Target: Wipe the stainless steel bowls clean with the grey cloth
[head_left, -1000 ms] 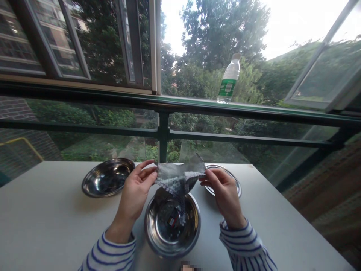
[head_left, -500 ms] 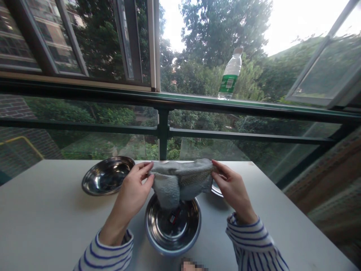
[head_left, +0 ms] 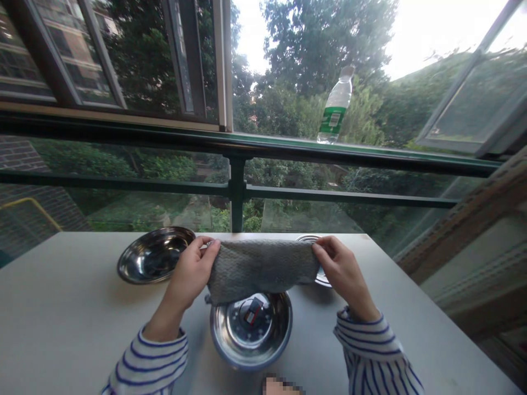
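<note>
A grey textured cloth [head_left: 263, 266] is stretched between my two hands above the table. My left hand [head_left: 193, 269] pinches its upper left corner, and my right hand [head_left: 340, 269] pinches its upper right corner. The cloth hangs over the far part of a round steel bowl [head_left: 251, 351] and hides some of its rim. At the bottom of that bowl shows a small dark and red label or packet [head_left: 254, 311], too small to make out. Past my right hand, a pale round dish [head_left: 324, 278] is partly covered by the cloth and hand.
A second steel bowl [head_left: 142, 258] sits tilted-looking at the left back of the white table [head_left: 78, 318]. A clear plastic bottle [head_left: 332, 118] with a green label stands by the green railing [head_left: 272, 145]. Windows and trees lie beyond.
The cloth has gone from folded and bunched to spread flat, its lighter hanging fold no longer in sight. My left hand has shifted slightly left, my right hand slightly right.
</note>
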A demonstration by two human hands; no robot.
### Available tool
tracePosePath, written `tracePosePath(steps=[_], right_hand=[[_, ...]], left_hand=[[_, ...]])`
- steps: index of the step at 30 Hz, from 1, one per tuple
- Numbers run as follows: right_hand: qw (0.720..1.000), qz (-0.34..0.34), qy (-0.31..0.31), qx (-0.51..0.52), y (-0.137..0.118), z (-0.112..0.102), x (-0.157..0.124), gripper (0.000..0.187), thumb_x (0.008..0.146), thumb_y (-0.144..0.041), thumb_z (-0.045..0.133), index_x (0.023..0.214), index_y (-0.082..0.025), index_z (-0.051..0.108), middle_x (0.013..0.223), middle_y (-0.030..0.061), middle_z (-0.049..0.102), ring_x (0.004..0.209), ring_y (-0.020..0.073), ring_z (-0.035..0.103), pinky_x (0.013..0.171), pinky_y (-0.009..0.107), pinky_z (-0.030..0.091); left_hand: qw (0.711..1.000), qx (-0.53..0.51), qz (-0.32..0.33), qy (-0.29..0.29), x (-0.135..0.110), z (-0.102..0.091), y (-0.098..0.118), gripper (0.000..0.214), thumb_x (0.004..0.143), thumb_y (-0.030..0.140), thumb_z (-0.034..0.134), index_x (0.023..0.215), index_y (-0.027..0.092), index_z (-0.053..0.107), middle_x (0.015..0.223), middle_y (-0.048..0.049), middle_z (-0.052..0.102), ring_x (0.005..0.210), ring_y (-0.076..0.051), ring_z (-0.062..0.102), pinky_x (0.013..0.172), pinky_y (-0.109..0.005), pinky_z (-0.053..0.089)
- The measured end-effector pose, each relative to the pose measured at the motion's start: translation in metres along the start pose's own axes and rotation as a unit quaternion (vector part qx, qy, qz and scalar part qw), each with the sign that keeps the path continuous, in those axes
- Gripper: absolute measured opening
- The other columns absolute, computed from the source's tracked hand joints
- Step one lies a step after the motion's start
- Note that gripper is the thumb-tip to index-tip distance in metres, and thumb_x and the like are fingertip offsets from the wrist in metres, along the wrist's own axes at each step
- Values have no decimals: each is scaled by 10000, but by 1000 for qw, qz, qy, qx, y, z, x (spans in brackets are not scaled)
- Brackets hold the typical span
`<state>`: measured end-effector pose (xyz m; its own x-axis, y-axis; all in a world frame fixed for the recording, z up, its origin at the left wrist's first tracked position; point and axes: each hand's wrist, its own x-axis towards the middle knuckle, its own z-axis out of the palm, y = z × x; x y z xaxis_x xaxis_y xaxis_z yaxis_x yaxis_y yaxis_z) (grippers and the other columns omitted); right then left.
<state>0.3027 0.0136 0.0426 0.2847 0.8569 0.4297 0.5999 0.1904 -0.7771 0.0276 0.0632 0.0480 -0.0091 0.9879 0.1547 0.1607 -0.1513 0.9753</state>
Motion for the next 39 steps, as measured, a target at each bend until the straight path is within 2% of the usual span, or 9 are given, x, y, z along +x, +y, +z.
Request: tracePosePath(steps=[5, 9, 14, 18, 24, 27, 30, 34, 39], right_hand=[[994, 42, 5, 97, -13, 16, -6, 269, 787, -440, 586, 828, -175, 605, 711, 43, 644, 660, 187, 595, 579, 283, 450], [979, 19, -48, 195, -32, 36, -21, 214, 815, -395, 581, 834, -183, 604, 748, 32, 656, 685, 163, 613, 588, 248, 478], [967, -83, -146, 192, -48, 49, -41, 224, 864, -253, 526, 1061, -217, 626, 1024, 49, 673, 966, 183, 615, 841, 287, 481], [949, -135, -205, 199, -49, 48, -44, 381, 876, -140, 423, 1207, -251, 575, 1184, 43, 622, 1106, 184, 562, 945, 323, 443], [972, -37, -61, 224, -34, 40, -30, 371, 813, -249, 597, 1182, -241, 557, 1115, 84, 637, 997, 199, 609, 826, 339, 507], [934, 33, -188, 303, -29, 37, -24, 606, 767, -335, 669, 1316, -251, 427, 1179, 106, 610, 1035, 220, 598, 831, 365, 503], [870, 72, -301, 383, -29, 38, -23, 501, 772, -361, 662, 1226, -209, 515, 971, 71, 692, 895, 204, 651, 780, 340, 512], [890, 86, -228, 385, -31, 42, -23, 322, 776, -339, 659, 1062, -206, 593, 878, 24, 701, 821, 168, 644, 723, 258, 488], [894, 37, -203, 398, -26, 37, -22, 240, 788, -288, 629, 1023, -241, 640, 892, 13, 689, 840, 174, 612, 754, 279, 464]], left_hand=[[1000, -22, -10, 18, -2, 11, -5, 381, 725, 510, 616, 853, 151, 609, 629, -8, 633, 594, -170, 582, 537, -244, 413], [990, -113, -28, -83, -16, 26, 5, 378, 794, 466, 563, 1009, 157, 589, 707, -14, 675, 609, -153, 601, 568, -242, 449], [960, -186, 2, -209, -31, 37, 12, 385, 761, 373, 647, 1091, 190, 569, 1026, -71, 684, 930, -211, 634, 774, -271, 484], [964, -170, 35, -203, -29, 36, 10, 483, 640, 238, 766, 1082, 209, 575, 1127, -72, 656, 1026, -230, 602, 844, -276, 469], [961, -228, -51, -147, -24, 28, 13, 315, 695, 275, 709, 992, 198, 639, 929, -44, 717, 835, -209, 655, 760, -289, 498], [939, -301, -89, -141, -23, 27, 11, 323, 684, 276, 717, 995, 219, 649, 928, -27, 717, 813, -192, 655, 720, -262, 506], [945, -282, -100, -129, -21, 25, 5, 330, 729, 329, 683, 1039, 223, 644, 969, -33, 706, 788, -162, 646, 657, -218, 504], [951, -200, -101, -213, -19, 18, 3, 569, 744, 356, 672, 1275, 251, 492, 1009, -66, 693, 716, -161, 649, 528, -204, 487], [948, -201, -50, -243, -18, 10, 6, 605, 650, 188, 743, 1223, 251, 557, 1019, -56, 703, 892, -220, 650, 812, -324, 500]])
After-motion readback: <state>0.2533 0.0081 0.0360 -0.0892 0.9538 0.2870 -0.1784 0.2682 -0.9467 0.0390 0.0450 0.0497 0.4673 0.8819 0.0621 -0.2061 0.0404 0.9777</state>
